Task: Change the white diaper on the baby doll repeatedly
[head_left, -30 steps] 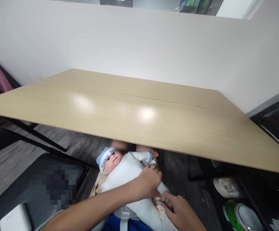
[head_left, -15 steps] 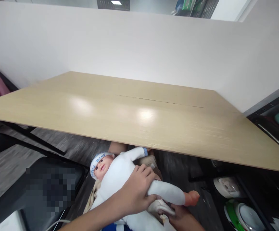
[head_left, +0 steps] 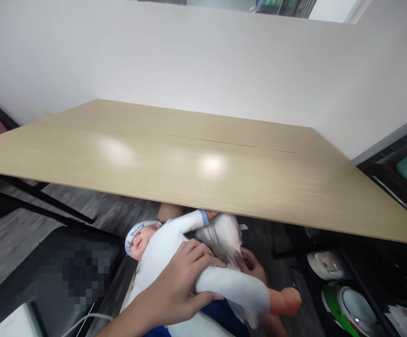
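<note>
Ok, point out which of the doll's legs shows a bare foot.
The leg nearer the table, clasped by the left hand, ending in a bare foot. The other leg lies lower, cut off at the picture's bottom.

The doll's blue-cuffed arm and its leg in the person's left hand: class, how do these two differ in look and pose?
The arm ends in a blue cuff; the leg ends in an orange-tinted foot. The arm points toward the table, while the leg points to picture right. The left hand grips the leg but not the arm. Both have whitish coverings.
</note>
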`<state>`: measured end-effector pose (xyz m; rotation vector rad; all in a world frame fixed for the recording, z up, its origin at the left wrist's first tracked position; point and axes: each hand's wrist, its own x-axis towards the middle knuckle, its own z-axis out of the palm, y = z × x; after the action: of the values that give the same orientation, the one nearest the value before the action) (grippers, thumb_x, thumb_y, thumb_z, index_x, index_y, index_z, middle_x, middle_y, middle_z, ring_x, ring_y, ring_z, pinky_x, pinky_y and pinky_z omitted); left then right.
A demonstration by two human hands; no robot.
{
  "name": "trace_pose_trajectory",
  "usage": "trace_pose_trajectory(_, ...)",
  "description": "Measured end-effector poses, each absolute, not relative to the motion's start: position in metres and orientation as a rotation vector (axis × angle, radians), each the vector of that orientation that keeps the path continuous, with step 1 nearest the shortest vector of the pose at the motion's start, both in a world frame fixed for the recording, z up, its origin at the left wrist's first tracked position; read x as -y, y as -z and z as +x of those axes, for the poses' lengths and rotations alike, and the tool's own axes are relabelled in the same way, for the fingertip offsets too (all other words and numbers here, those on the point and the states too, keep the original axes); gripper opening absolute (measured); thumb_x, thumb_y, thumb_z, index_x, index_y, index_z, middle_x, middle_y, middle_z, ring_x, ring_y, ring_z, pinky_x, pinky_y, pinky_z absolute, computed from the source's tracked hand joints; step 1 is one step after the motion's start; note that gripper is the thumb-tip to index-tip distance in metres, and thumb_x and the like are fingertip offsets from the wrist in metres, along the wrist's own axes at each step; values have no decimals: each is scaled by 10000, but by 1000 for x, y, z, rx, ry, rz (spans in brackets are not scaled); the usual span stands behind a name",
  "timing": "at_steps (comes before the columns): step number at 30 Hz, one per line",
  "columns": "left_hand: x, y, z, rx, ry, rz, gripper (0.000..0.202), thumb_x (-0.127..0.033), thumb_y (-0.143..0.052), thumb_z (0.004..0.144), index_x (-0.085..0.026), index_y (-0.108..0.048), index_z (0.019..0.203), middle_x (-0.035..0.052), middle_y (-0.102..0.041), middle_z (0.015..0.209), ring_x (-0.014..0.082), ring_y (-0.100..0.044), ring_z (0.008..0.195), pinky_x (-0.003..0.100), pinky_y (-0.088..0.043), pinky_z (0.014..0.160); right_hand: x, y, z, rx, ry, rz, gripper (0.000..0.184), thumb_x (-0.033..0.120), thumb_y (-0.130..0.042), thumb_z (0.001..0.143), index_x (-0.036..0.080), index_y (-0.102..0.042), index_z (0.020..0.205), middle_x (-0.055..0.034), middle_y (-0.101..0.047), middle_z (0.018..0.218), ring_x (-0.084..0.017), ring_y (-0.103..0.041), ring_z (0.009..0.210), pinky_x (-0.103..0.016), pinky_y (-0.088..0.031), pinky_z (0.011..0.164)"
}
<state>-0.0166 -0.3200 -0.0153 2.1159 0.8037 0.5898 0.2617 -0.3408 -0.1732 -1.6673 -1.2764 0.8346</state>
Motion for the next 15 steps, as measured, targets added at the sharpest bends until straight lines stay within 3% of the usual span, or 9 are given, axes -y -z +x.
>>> trace_pose_trajectory(5,324,18,-16,-830,-595,2138,419,-400,-824,1022,-315,-685,1408,47,-725,1318,287,-617,1230,476,-473,1102,309,204,233,1140,-751,-1744,866,1023,-545,884,236,-630,1235,-90,-732,915,-326,-753,871,-449,-645,783)
trace_pose_trajectory(9,330,24,-16,-843,-593,2156,474,-347,-831,1010,-323,-658,1451,42,-714,1325,280,-607,1239,460,-472,1089,311,201,238,1195,-461,-1867,954,942,-687,854,189,-560,1426,-171,-712,1225,-368,-690,1109,-582,-590,1029)
trace_pose_trajectory(11,333,28,-15,-841,-592,2172,493,-333,-834,1005,-326,-649,1462,37,-710,1317,276,-603,1230,457,-467,1081,312,190,243,1373,-305,-1860,830,823,-677,957,187,-567,1479,-206,-686,1375,-391,-653,1270,-622,-528,1141)
trace_pose_trajectory(15,333,29,-10,-838,-579,2178,454,-351,-830,1006,-318,-657,1424,31,-706,1307,276,-600,1226,463,-461,1083,292,172,239,1776,-256,-1682,508,560,-560,1117,219,-636,1487,-171,-689,1490,-349,-616,1410,-564,-499,1223)
